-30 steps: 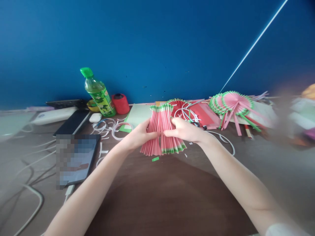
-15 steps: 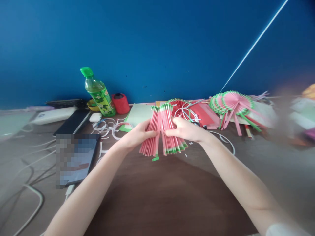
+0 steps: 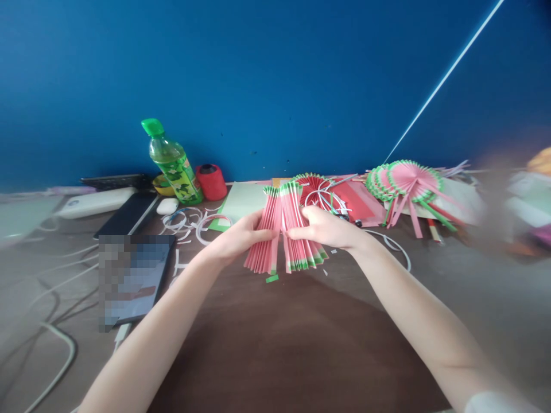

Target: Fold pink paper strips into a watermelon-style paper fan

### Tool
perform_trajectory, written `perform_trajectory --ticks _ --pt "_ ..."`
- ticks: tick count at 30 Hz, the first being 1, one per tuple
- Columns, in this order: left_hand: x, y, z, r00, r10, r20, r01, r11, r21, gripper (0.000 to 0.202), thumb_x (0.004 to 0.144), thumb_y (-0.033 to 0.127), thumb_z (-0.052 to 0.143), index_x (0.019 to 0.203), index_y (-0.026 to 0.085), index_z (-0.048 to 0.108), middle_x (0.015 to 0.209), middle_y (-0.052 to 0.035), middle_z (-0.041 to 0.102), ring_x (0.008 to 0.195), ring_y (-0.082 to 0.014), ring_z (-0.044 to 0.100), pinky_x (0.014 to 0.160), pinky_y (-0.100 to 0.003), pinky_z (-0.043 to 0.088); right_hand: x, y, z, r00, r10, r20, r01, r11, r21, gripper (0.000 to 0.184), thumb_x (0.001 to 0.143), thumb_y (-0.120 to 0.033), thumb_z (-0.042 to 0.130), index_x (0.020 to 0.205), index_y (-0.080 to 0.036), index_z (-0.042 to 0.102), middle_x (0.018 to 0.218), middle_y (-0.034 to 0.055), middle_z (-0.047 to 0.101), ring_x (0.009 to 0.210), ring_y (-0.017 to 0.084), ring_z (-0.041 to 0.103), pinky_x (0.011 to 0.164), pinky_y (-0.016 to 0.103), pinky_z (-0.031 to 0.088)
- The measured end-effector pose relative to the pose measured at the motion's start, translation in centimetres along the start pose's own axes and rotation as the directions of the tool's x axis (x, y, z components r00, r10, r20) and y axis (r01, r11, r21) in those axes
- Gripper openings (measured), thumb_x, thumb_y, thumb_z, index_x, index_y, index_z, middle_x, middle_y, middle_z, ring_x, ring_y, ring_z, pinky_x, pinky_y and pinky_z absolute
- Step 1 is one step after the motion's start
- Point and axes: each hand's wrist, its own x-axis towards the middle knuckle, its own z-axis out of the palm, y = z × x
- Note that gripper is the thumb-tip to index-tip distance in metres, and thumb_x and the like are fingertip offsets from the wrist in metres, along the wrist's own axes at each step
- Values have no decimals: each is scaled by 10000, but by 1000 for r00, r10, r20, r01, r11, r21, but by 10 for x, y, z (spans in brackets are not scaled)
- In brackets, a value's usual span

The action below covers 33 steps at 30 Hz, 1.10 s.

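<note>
Two pleated pink paper fans with green edges (image 3: 284,235) are held upright side by side above the brown table (image 3: 279,344). My left hand (image 3: 239,236) pinches the middle of the left pleated stack. My right hand (image 3: 322,228) pinches the middle of the right stack, and the two stacks touch where my fingertips meet. Both stacks flare out below my fingers.
Finished round paper fans (image 3: 407,180) lie at the back right beside red paper (image 3: 359,202). A green bottle (image 3: 172,163), a red thread spool (image 3: 210,180), white paper strips (image 3: 193,221), a tablet (image 3: 131,278), a phone (image 3: 124,215) and cables (image 3: 55,344) are on the left.
The lower ends of the two pleated stacks have drawn in a little and separated slightly. Both hands stay in nearly the same place.
</note>
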Motion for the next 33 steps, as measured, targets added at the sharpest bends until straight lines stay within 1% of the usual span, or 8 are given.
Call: perform_trajectory --ticks 7,12,19,22,24,26,30,33 --pt "0 -3 -2 1000 -15 -26 16 1000 14 496 731 307 652 1181 152 509 1077 -97 634 972 -247 600 805 -349 469 -1 -1 -1 1000 -9 5 10 1000 -7 306 681 -374 583 644 -198 335 612 -30 349 515 91 332 460 278 226" --pt "0 -3 -2 1000 -20 -17 20 1000 6 498 736 289 653 1191 154 505 1092 -98 628 984 -246 596 817 -356 466 -1 0 -1 1000 -11 15 11 1000 -7 309 690 -362 575 645 -201 315 599 -39 326 503 83 310 449 274 217" --pt "0 -1 -6 998 -19 -55 18 1000 -18 514 708 309 688 1166 155 515 1128 -107 614 1009 -246 584 819 -343 463 2 5 -4 998 37 -53 -39 998 -42 376 672 -452 596 651 -199 319 618 -39 321 523 87 315 456 269 224" --pt "-1 1 -8 999 -3 -49 0 998 -57 478 747 362 644 1170 173 524 1138 -105 608 1018 -242 578 824 -348 461 3 8 -6 996 46 -72 -49 998 -31 366 673 -446 599 665 -197 330 639 -33 339 539 92 331 466 270 248" --pt "-1 2 -9 998 6 -64 -11 997 -76 405 785 376 594 1139 185 549 1127 -92 613 1022 -224 572 841 -342 455 4 10 -7 995 47 -91 -51 998 -41 382 668 -449 605 658 -200 316 647 -31 330 545 94 324 473 272 250" --pt "-1 2 -10 993 4 -114 -13 997 -73 327 800 355 573 1075 178 575 1103 -78 615 1007 -201 572 848 -330 449 4 11 -7 992 45 -120 -53 996 -69 395 673 -448 600 645 -205 290 642 -33 314 541 93 308 477 275 239" --pt "0 1 -16 978 27 -208 -43 997 -70 234 761 296 614 943 152 582 996 -51 618 870 -153 596 822 -319 452 3 12 -9 985 29 -173 -50 991 -121 413 692 -437 582 620 -212 243 609 -40 288 518 87 288 476 277 208" --pt "1 -1 -20 971 67 -228 -88 993 -84 224 732 289 641 890 146 572 947 -36 609 806 -135 597 795 -319 461 2 12 -11 981 20 -192 -46 990 -130 415 695 -425 581 611 -213 234 594 -42 288 505 82 281 468 278 191"
